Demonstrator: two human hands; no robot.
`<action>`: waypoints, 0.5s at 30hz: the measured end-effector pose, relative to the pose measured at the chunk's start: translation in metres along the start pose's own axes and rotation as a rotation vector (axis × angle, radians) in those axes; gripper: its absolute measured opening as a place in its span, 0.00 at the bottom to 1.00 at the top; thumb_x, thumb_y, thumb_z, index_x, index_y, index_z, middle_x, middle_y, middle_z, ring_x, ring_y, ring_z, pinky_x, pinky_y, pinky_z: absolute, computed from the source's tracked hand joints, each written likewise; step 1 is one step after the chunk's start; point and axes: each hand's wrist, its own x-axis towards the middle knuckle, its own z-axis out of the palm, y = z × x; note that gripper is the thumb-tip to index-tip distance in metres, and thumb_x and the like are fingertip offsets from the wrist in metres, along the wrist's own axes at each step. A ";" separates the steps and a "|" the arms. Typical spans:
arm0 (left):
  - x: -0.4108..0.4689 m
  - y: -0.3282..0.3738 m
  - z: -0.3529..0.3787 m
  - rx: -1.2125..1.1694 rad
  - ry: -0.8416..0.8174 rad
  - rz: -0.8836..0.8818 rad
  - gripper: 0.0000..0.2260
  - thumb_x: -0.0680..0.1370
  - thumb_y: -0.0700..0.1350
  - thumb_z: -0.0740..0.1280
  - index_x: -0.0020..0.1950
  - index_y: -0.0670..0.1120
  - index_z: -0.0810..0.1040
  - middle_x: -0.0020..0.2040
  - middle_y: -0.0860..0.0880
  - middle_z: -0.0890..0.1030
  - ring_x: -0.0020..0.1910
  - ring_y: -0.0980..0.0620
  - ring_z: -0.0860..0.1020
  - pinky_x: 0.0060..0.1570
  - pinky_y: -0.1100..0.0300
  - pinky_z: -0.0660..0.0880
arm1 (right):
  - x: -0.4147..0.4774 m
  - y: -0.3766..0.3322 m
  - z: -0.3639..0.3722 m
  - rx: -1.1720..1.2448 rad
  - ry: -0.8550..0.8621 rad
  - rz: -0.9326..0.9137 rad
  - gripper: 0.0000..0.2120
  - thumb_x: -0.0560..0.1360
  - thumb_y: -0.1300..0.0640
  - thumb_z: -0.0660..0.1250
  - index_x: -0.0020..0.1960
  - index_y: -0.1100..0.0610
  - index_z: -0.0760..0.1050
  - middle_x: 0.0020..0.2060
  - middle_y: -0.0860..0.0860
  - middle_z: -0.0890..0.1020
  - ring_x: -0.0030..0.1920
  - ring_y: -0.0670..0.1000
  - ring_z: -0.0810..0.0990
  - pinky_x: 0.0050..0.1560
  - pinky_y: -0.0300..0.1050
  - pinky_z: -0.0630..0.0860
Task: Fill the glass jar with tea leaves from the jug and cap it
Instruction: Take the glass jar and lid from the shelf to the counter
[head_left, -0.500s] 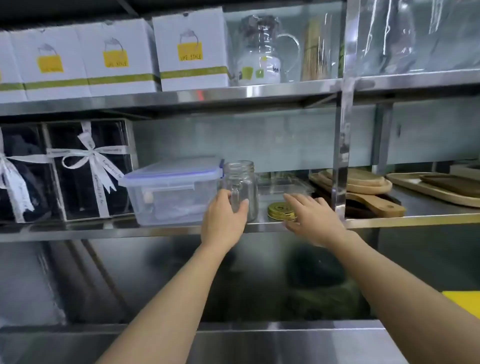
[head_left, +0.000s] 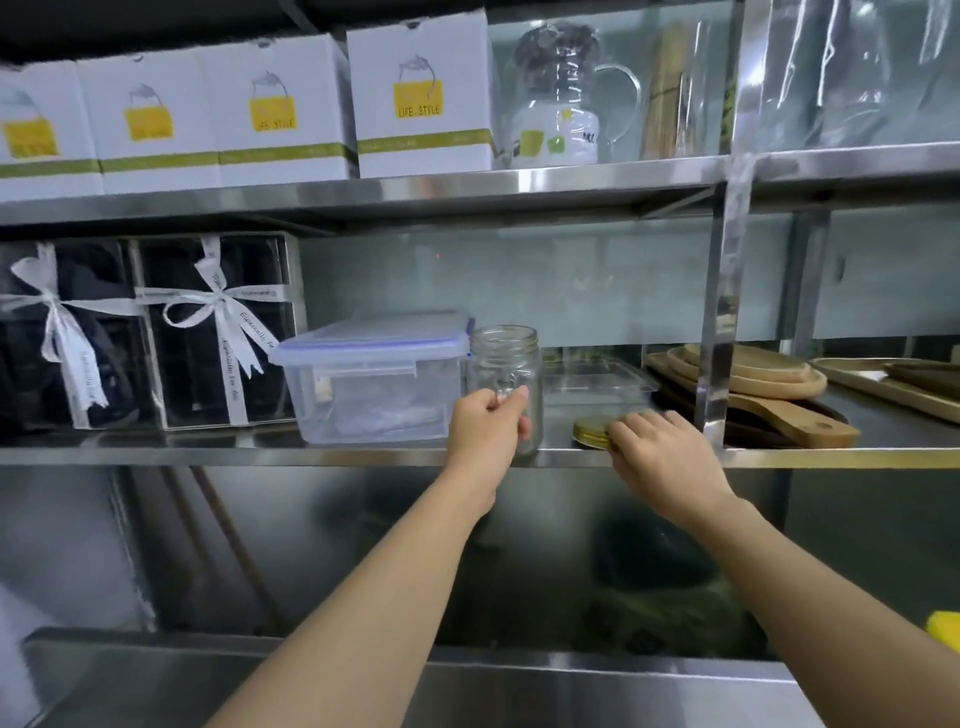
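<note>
A single wide-angle view from the person's head faces forward and slightly down at a steel shelf (head_left: 363, 457) roughly at arm's reach. Both forearms enter from the bottom edge. The upper shelf (head_left: 467, 187) spans the top, and a steel surface (head_left: 519, 691) lies nearest, along the bottom.

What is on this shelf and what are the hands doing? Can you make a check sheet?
Surface: shiny steel middle shelf, looks dry.
Job's things: clear glass jar with handle, upright, empty, uncapped; round gold metal lid lying flat beside it.
Clutter: clear plastic box with blue-edged lid; round wooden boards; black gift boxes with white ribbons; white cartons and a glass pitcher above.
Grippers: left hand around the jar handle; right hand on the lid.
Cables: nothing seen.
Surroundings: steel wall below.
</note>
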 end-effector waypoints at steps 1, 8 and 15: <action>-0.004 0.003 0.000 -0.025 -0.012 -0.042 0.12 0.78 0.50 0.62 0.38 0.45 0.74 0.33 0.50 0.76 0.33 0.55 0.74 0.32 0.62 0.67 | -0.002 -0.001 -0.006 0.002 0.054 -0.010 0.05 0.72 0.62 0.70 0.48 0.62 0.79 0.42 0.58 0.84 0.41 0.59 0.80 0.41 0.51 0.78; -0.039 0.015 -0.013 -0.200 0.074 -0.203 0.16 0.80 0.53 0.57 0.36 0.47 0.69 0.32 0.50 0.67 0.33 0.53 0.64 0.40 0.59 0.65 | -0.036 -0.006 -0.060 0.137 0.299 -0.085 0.06 0.65 0.67 0.76 0.36 0.63 0.79 0.28 0.56 0.80 0.27 0.55 0.76 0.23 0.47 0.75; -0.099 0.004 -0.044 -0.196 0.078 -0.234 0.17 0.79 0.52 0.59 0.31 0.49 0.67 0.24 0.53 0.64 0.29 0.53 0.61 0.42 0.58 0.65 | -0.076 -0.019 -0.119 0.202 0.280 -0.142 0.05 0.65 0.66 0.75 0.37 0.62 0.79 0.30 0.56 0.81 0.29 0.55 0.78 0.25 0.45 0.77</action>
